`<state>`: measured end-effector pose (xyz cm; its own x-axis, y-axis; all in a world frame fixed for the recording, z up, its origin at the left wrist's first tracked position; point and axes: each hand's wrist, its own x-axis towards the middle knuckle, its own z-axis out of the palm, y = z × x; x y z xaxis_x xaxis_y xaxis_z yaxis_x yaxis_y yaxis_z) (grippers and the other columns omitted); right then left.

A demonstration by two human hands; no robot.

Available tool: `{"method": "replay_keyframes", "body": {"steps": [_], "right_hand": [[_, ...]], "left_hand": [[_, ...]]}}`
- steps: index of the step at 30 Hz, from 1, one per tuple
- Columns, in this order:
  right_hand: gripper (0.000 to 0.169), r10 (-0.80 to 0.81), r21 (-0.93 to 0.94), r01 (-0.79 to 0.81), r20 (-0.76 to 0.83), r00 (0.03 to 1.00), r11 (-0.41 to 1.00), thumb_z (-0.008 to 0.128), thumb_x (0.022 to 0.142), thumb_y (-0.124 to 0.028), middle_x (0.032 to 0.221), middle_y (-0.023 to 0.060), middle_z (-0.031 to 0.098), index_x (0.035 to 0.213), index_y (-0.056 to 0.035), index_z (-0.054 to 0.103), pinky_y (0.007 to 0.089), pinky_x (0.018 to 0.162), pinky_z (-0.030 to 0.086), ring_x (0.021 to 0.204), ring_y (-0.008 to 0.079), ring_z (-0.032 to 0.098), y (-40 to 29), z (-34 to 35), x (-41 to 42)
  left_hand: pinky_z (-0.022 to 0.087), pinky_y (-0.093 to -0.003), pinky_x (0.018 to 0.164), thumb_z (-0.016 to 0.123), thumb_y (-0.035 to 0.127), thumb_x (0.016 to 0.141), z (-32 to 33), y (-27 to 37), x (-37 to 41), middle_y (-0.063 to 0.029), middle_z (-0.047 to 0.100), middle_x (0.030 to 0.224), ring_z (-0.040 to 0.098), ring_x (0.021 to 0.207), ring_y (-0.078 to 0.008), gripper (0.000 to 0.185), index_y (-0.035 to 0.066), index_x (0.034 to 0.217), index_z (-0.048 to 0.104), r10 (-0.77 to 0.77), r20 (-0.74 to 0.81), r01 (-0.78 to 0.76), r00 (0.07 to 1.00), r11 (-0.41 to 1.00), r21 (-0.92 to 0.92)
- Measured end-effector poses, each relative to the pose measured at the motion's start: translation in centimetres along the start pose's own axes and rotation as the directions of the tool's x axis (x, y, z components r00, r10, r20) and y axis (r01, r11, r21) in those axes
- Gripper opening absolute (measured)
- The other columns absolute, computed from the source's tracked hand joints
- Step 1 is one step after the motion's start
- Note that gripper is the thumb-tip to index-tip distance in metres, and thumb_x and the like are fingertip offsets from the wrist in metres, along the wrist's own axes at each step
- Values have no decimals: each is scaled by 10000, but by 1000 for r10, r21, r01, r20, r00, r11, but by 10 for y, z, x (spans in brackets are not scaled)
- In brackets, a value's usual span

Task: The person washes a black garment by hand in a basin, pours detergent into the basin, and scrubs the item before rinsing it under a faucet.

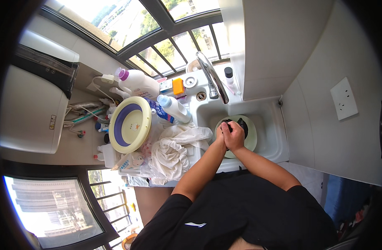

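Over a pale green basin (251, 137) in the white sink (273, 131), my left hand (220, 135) and my right hand (235, 137) are pressed together. Both are closed around a bunched black cloth (243, 126). Part of the cloth bulges out beyond the right-hand fingers, and the rest is hidden within the grip. A chrome faucet (211, 76) arches above the sink's far side, beyond my hands. I cannot see any water running from it.
Left of the sink lie a crumpled white cloth (170, 151) and a propped yellow-and-purple collapsible basin (146, 125). A white bottle with a light blue cap (176, 109), a large detergent jug (139, 82) and an orange box (178, 86) stand behind. A tiled wall (306, 125) bounds the right.
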<state>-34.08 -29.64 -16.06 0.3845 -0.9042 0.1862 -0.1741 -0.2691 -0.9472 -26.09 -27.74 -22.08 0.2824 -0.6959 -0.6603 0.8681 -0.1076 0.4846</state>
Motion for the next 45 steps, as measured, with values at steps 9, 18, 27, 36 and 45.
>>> {"method": "replay_keyframes", "body": {"steps": [9, 18, 27, 36, 45], "right_hand": [[252, -168, -51, 163, -91, 982, 985, 716, 839, -202, 929, 121, 676, 709, -19, 602, 426, 748, 536, 843, 342, 660, -1, -4, -13], [418, 162, -140, -205, -269, 949, 969, 608, 982, -388, 725, 227, 624, 768, -29, 588, 501, 608, 473, 680, 453, 614, 62, -31, 10], [307, 5, -135, -36, -219, 976, 990, 663, 899, -230, 673, 203, 599, 703, -20, 554, 463, 599, 483, 639, 427, 615, 45, -29, 5], [259, -227, -58, 222, -92, 970, 973, 646, 931, -222, 723, 204, 645, 768, -22, 621, 439, 618, 506, 658, 380, 655, 18, -14, -22], [263, -106, -19, 104, -103, 989, 994, 656, 917, -242, 717, 200, 632, 761, -34, 620, 462, 682, 525, 701, 428, 646, -4, -13, -28]], "left_hand": [[515, -380, 706, 492, 356, 1034, -28, -15, 27, -59, 616, 882, 606, 769, -218, 284, 110, 966, 617, -17, 162, 32, 987, 996, -88], [563, -446, 739, 569, 341, 990, 36, -7, -26, -70, 666, 904, 661, 794, -263, 252, 103, 946, 641, -247, -108, 261, 963, 954, 145], [547, -413, 696, 544, 331, 989, 7, -11, 3, -62, 646, 851, 644, 759, -224, 250, 106, 928, 635, -281, 96, 280, 955, 960, 19], [531, -392, 700, 525, 321, 1019, 2, -12, 2, -17, 631, 812, 641, 746, -239, 251, 124, 936, 656, -265, 171, 281, 949, 957, -75], [527, -411, 653, 545, 330, 979, 48, -4, -34, -38, 671, 845, 626, 698, -259, 262, 100, 929, 660, -268, -30, 270, 963, 953, 139]]}}
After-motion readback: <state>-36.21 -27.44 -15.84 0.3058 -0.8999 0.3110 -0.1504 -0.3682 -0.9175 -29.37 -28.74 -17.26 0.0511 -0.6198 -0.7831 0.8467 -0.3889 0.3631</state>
